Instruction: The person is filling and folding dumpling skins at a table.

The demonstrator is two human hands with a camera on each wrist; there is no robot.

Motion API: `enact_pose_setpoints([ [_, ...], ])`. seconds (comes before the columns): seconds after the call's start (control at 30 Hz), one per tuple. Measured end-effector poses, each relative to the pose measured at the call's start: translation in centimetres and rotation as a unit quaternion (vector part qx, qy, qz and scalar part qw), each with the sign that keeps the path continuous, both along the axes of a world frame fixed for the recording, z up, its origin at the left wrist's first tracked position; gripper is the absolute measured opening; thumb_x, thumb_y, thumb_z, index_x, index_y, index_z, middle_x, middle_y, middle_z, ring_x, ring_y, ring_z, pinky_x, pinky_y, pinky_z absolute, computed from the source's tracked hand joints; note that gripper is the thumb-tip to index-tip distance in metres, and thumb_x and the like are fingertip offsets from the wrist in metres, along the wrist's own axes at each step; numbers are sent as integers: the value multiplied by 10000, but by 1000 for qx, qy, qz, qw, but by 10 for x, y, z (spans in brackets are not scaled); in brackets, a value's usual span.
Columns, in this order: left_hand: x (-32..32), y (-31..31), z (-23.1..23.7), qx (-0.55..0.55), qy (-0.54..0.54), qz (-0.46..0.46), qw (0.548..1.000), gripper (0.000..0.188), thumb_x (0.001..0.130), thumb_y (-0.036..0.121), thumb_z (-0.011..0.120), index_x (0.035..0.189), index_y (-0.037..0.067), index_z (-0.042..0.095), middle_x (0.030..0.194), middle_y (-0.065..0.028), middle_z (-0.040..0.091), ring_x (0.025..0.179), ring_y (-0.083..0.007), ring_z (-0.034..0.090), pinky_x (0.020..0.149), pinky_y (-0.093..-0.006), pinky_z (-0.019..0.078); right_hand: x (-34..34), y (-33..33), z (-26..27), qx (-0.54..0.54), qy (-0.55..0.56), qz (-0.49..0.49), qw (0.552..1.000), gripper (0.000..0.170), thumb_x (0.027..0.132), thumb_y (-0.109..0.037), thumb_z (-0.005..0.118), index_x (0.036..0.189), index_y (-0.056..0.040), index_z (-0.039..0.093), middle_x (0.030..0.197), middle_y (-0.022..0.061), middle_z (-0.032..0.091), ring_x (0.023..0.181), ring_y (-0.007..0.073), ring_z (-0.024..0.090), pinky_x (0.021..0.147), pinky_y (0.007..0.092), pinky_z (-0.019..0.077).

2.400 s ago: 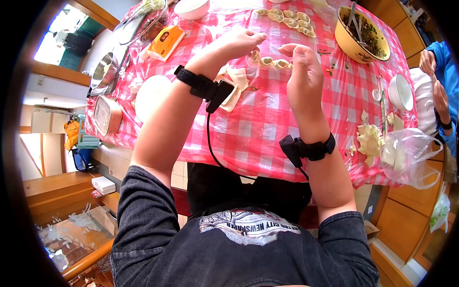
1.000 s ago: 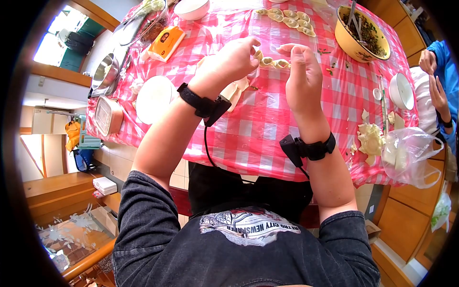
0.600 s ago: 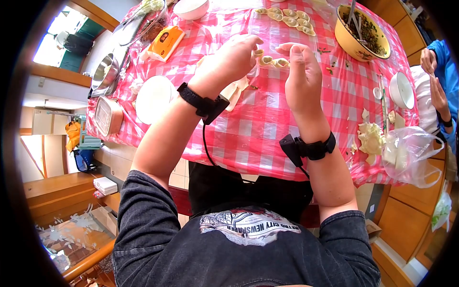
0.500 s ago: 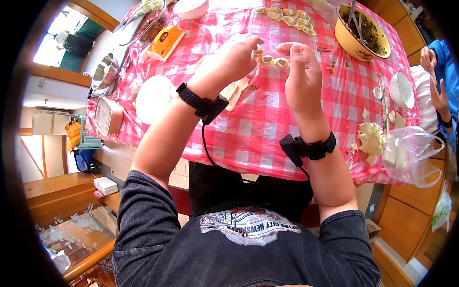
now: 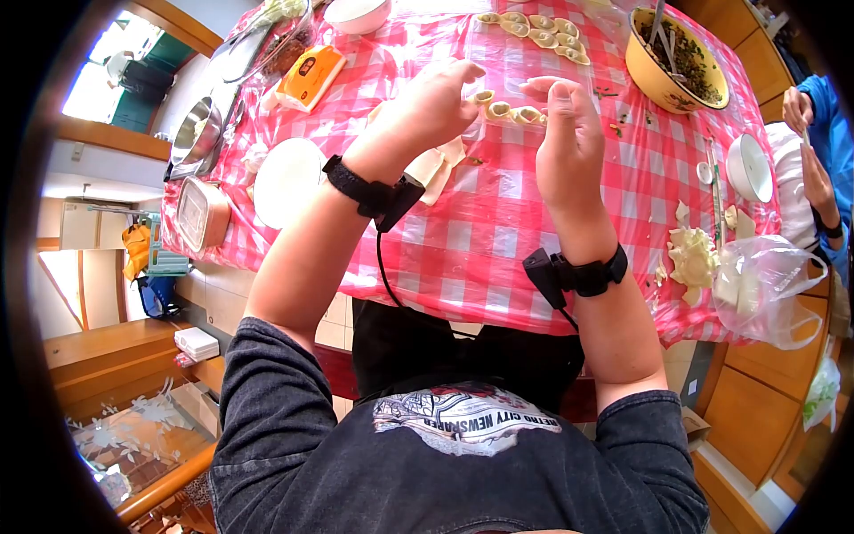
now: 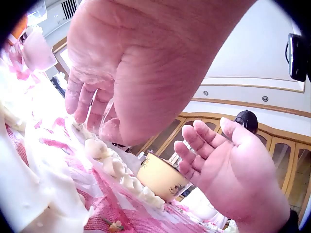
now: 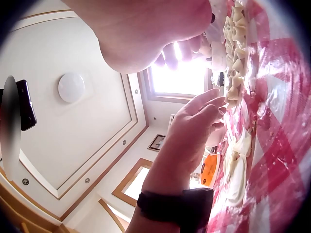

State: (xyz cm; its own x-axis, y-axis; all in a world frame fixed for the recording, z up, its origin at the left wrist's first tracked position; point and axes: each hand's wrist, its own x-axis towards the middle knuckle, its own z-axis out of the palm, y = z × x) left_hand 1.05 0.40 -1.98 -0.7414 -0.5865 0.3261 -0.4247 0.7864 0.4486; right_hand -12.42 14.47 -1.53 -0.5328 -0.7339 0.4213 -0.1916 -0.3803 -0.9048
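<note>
Both hands hover above the checked tablecloth, around a short row of filled dumplings [image 5: 500, 109]. At its left end is my left hand [image 5: 431, 107], fingers loosely bent and nothing visible in them; the left wrist view shows its palm [image 6: 141, 73] beside the dumplings [image 6: 115, 166]. My right hand [image 5: 569, 138] stands at the right end, palm inward, fingers relaxed and holding nothing. More dumplings [image 5: 540, 38] lie further back. Pale dough wrappers [image 5: 433, 169] lie below my left hand, which partly hides them.
A yellow bowl of filling [image 5: 654, 78] with utensils stands back right, a white bowl [image 5: 749, 169] nearer. Right front are dough scraps [image 5: 691, 258] and a plastic bag [image 5: 769, 289]. To the left are an orange packet [image 5: 310, 78] and white plate [image 5: 289, 182]. Another person's hands [image 5: 818, 182] show far right.
Since the earliest frame, my left hand has shifted left and its fingers have drawn back from the row's left end. My right hand has barely moved.
</note>
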Motion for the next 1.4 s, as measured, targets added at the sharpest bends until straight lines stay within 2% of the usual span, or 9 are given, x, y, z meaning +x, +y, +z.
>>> enact_pose_setpoints([
  [0.2, 8, 14, 23, 128, 111, 48, 984, 343, 891, 183, 678, 1173, -11, 653, 1101, -187, 703, 1010, -284, 687, 892, -372, 531, -2, 3, 6, -36, -8, -38, 999, 263, 1073, -250, 463, 1113, -30, 600, 1013, 41, 640, 742, 43, 488, 654, 207, 409],
  [0.27, 14, 21, 30, 145, 157, 47, 976, 338, 899, 207, 683, 1158, -9, 662, 1073, -167, 711, 987, -255, 691, 867, -360, 534, -2, 3, 6, -18, 10, -68, 998, 323, 1087, -250, 363, 1155, -39, 597, 1084, 88, 651, 988, 158, 611, 852, 308, 477],
  [0.37, 27, 40, 45, 177, 230, 51, 956, 308, 927, 257, 693, 1101, 4, 681, 978, -96, 720, 894, -157, 677, 785, -295, 529, -5, -1, 4, -72, -32, -56, 995, 213, 1057, -218, 506, 1154, -39, 570, 996, 28, 628, 745, 46, 507, 660, 212, 426],
  [0.63, 83, 88, 40, 350, 302, 39, 886, 222, 1001, 206, 636, 915, 9, 693, 846, -1, 679, 769, -53, 580, 697, -219, 468, -5, -3, -3, -20, 44, -62, 997, 154, 980, -197, 662, 980, -44, 649, 949, 28, 646, 799, 93, 592, 695, 241, 460],
  [0.9, 108, 115, 9, 297, 193, 138, 925, 209, 928, 183, 719, 893, -20, 685, 773, -74, 666, 658, -115, 591, 598, -262, 462, -1, -4, -4, -14, 128, -40, 991, 130, 942, -152, 703, 925, -28, 667, 975, 55, 685, 805, 140, 623, 698, 269, 474],
  [1.2, 120, 107, 11, 314, 119, 114, 935, 170, 959, 157, 684, 903, -3, 681, 814, -4, 638, 727, -60, 562, 652, -229, 460, 5, -2, -1, 39, 124, 22, 991, 84, 954, -110, 668, 955, -27, 676, 932, 53, 692, 794, 142, 627, 699, 266, 477],
  [1.3, 114, 96, 17, 282, 114, 162, 939, 179, 945, 183, 695, 948, 4, 688, 834, -25, 664, 726, -69, 571, 639, -234, 460, 4, -1, -1, 47, 149, 21, 987, 97, 960, -119, 660, 958, -23, 673, 916, 53, 689, 789, 136, 626, 702, 270, 477],
  [1.37, 108, 85, 18, 139, 121, 191, 964, 206, 926, 191, 700, 1011, 3, 690, 865, -56, 695, 733, -96, 605, 625, -245, 465, 5, 0, 1, 72, 121, 26, 990, 109, 968, -122, 644, 953, -17, 671, 896, 55, 685, 785, 133, 621, 707, 273, 476],
  [1.4, 106, 79, 19, 129, 109, 189, 967, 245, 906, 177, 695, 1070, -5, 682, 947, -124, 714, 818, -185, 666, 692, -299, 508, 5, 1, 2, 72, 118, 25, 990, 109, 968, -122, 644, 953, -17, 671, 896, 55, 685, 785, 133, 621, 707, 273, 476],
])
